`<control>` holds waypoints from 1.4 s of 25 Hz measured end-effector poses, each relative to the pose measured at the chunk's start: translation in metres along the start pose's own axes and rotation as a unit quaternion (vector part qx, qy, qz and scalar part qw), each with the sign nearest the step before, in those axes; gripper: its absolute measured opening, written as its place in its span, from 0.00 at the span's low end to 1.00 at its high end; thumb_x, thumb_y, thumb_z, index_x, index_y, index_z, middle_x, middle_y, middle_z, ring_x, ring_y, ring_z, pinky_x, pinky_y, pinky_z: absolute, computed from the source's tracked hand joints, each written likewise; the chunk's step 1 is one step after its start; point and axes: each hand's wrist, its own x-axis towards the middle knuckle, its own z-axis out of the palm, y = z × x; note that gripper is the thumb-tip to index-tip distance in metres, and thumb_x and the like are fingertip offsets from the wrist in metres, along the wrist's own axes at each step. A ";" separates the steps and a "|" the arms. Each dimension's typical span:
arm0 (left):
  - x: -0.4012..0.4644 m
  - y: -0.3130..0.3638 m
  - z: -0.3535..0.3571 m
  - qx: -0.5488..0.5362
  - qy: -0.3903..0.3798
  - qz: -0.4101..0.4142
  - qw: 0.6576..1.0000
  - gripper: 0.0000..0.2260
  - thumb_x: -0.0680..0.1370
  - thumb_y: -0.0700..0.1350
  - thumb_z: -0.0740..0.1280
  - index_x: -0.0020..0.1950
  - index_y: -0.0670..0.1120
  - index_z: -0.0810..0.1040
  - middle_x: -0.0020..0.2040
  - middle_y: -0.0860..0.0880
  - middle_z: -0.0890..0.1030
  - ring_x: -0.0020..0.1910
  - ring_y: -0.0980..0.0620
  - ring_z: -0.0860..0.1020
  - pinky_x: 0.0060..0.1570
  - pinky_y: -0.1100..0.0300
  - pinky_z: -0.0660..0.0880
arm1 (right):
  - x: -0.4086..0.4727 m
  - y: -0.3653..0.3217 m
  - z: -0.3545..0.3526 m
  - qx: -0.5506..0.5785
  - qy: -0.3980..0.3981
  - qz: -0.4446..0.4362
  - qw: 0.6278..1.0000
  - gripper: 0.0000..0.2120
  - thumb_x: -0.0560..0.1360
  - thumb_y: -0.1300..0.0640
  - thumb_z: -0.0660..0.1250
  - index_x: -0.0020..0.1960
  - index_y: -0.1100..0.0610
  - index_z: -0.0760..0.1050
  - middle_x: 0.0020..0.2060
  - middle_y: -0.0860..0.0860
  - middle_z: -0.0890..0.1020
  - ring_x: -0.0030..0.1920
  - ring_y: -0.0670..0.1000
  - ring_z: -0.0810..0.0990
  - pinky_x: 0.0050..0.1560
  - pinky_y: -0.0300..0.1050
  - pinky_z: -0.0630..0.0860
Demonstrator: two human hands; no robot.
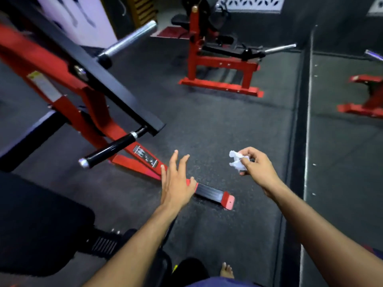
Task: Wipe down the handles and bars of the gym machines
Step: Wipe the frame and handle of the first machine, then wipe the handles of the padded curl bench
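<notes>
Right grip [253,162] round crumpled tissue [237,160], handle [109,149] well left (untouched).

Your crumpled white tissue [237,160] sits well right of the black handle [109,149], which juts out chrome-capped and tilted.

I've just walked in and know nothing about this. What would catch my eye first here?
Probably the two bare arms reaching in from below: the right hand pinches a crumpled white tissue, and the left hand is spread open. Left of them, a black handle juts from a red gym machine; a second red machine stands farther back.
</notes>
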 end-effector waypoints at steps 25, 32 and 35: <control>0.532 0.174 0.146 -0.074 -0.128 0.162 0.976 0.21 0.80 0.48 0.68 0.73 0.52 0.71 0.77 0.52 0.64 0.74 0.51 0.68 0.79 0.50 0.58 | 0.394 -0.058 -0.211 -0.033 0.179 -0.026 0.983 0.06 0.76 0.61 0.73 0.43 0.55 0.77 0.33 0.43 0.79 0.35 0.44 0.77 0.41 0.50 0.81; 0.694 0.255 0.197 -0.068 -0.159 0.154 0.973 0.18 0.79 0.51 0.68 0.68 0.56 0.72 0.72 0.58 0.66 0.66 0.53 0.76 0.60 0.47 0.77 | 0.555 -0.078 -0.307 0.008 0.155 -0.051 0.987 0.12 0.77 0.71 0.65 0.53 0.56 0.78 0.42 0.50 0.82 0.35 0.45 0.79 0.35 0.45 0.80; 0.744 0.280 0.214 -0.108 -0.135 0.126 0.977 0.18 0.78 0.51 0.70 0.67 0.57 0.74 0.70 0.58 0.68 0.65 0.53 0.78 0.61 0.46 0.77 | 0.613 -0.080 -0.337 -0.010 0.127 -0.042 0.991 0.15 0.77 0.70 0.65 0.48 0.51 0.83 0.38 0.53 0.85 0.32 0.51 0.81 0.39 0.53 0.83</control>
